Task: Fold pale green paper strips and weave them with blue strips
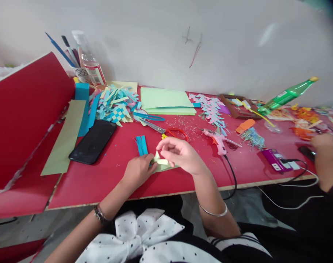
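Near the front of the red table, my left hand [139,170] is closed on pale green paper strips [163,162], some folded and standing up. Blue paper strips [141,145] stick out just beyond its fingers. My right hand [183,155] hovers at the right of the folded strips, fingers loosely curled and apart from the thumb; it partly covers the paper. Behind my right hand lie scissors [180,134] with red handles. A pink glue gun [219,143] rests to the right, its black cord running over the table edge.
A black phone [93,141], a heap of woven paper strips [118,104] and pale green sheets [166,96] lie around. A clear bottle [91,65] and a tilted green bottle [288,95] stand behind. At right are a purple power adapter [277,160] and another person's hand [325,144].
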A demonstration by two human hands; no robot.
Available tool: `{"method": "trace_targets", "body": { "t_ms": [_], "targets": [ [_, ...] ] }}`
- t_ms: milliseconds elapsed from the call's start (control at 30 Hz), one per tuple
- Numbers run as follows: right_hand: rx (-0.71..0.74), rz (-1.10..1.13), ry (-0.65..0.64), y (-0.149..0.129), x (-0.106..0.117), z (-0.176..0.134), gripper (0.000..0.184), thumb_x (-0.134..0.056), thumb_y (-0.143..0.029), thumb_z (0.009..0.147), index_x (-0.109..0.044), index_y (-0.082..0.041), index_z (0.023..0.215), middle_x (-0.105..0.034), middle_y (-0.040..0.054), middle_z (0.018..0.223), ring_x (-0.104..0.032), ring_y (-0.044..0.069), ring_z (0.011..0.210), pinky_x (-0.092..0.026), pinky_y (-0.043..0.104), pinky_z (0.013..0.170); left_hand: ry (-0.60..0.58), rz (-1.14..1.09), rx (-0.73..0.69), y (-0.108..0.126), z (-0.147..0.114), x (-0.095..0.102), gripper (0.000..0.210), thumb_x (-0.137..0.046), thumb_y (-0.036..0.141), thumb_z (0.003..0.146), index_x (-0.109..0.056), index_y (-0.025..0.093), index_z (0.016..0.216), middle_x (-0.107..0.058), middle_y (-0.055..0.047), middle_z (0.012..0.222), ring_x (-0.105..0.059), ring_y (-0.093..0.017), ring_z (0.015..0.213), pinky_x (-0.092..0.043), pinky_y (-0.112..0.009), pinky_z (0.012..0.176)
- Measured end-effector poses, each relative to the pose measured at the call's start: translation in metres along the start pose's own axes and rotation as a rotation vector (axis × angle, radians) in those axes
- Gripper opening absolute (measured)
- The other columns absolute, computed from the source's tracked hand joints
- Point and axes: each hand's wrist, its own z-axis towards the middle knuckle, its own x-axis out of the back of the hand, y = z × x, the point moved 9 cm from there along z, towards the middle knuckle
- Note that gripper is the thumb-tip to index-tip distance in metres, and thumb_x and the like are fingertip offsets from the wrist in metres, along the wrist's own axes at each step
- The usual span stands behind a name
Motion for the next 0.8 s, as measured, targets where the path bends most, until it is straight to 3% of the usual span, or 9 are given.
{"method": "trace_targets", "body": {
  "t_ms": [67, 133, 233, 367, 567, 800],
  "targets": [
    [0.021, 0.062, 0.103, 0.004, 0.015, -0.008, 0.013, -0.046, -0.03, 0.081, -0.05, -0.021, 0.091, -0.046, -0.0053, 0.066, -0.044, 0.005, 0.045, -0.037, 0.02, 0.047, -0.008, -0.018, 0.013, 0.0, 0.001, 0.003, 0.024, -0.035, 0.032, 0.085, -0.053, 0.016, 0.079, -0.059, -0.005, 0.068, -0.057, -0.017, 0.057, -0.031, -0.023, 0.047],
    [0.026, -0.027, 0.181, 0.012, 0.026, -0.016, 0.014, -0.045, -0.03, 0.082, -0.05, -0.021, 0.091, -0.049, -0.0037, 0.071, -0.049, 0.006, 0.051, -0.041, 0.022, 0.053, -0.015, -0.047, 0.018, 0.0, 0.001, 0.005, 0.022, -0.036, 0.031, 0.084, -0.052, 0.017, 0.078, -0.059, -0.004, 0.067, -0.056, -0.016, 0.056, -0.031, -0.023, 0.047],
    [0.016, -0.429, 0.145, 0.028, 0.021, -0.022, 0.014, -0.051, -0.027, 0.079, -0.055, -0.021, 0.092, -0.055, 0.001, 0.084, -0.055, 0.013, 0.079, -0.041, 0.028, 0.074, -0.016, -0.106, 0.015, 0.0, 0.0, 0.007, 0.017, -0.036, 0.026, 0.083, -0.05, 0.018, 0.078, -0.059, -0.003, 0.069, -0.056, -0.016, 0.06, -0.034, -0.023, 0.051],
    [-0.036, -0.866, 0.101, 0.049, 0.011, -0.029, 0.02, -0.058, -0.026, 0.075, -0.057, -0.023, 0.095, -0.054, 0.0039, 0.102, -0.049, 0.019, 0.1, -0.028, 0.039, 0.089, -0.004, -0.184, 0.002, -0.002, -0.001, 0.007, 0.023, -0.027, 0.024, 0.087, -0.048, 0.019, 0.08, -0.056, -0.002, 0.068, -0.054, -0.014, 0.061, -0.037, -0.023, 0.057],
    [-0.058, -0.859, 0.112, 0.048, 0.01, -0.028, 0.008, -0.048, -0.024, 0.084, -0.055, -0.021, 0.083, -0.059, -0.0021, 0.091, -0.054, 0.013, 0.088, -0.017, 0.038, 0.089, 0.014, -0.232, -0.014, -0.002, -0.001, 0.009, 0.027, -0.024, 0.027, 0.089, -0.049, 0.019, 0.08, -0.055, -0.001, 0.068, -0.053, -0.014, 0.062, -0.038, -0.023, 0.061],
    [-0.03, -0.768, 0.141, 0.03, 0.006, -0.008, 0.013, -0.048, -0.022, 0.081, -0.054, -0.018, 0.07, -0.06, -0.0024, 0.078, -0.053, 0.013, 0.08, -0.016, 0.037, 0.088, 0.021, -0.197, -0.017, 0.0, -0.001, 0.006, 0.02, -0.043, 0.036, 0.08, -0.049, 0.018, 0.075, -0.056, -0.003, 0.068, -0.054, -0.016, 0.062, -0.034, -0.023, 0.054]
  ]
}}
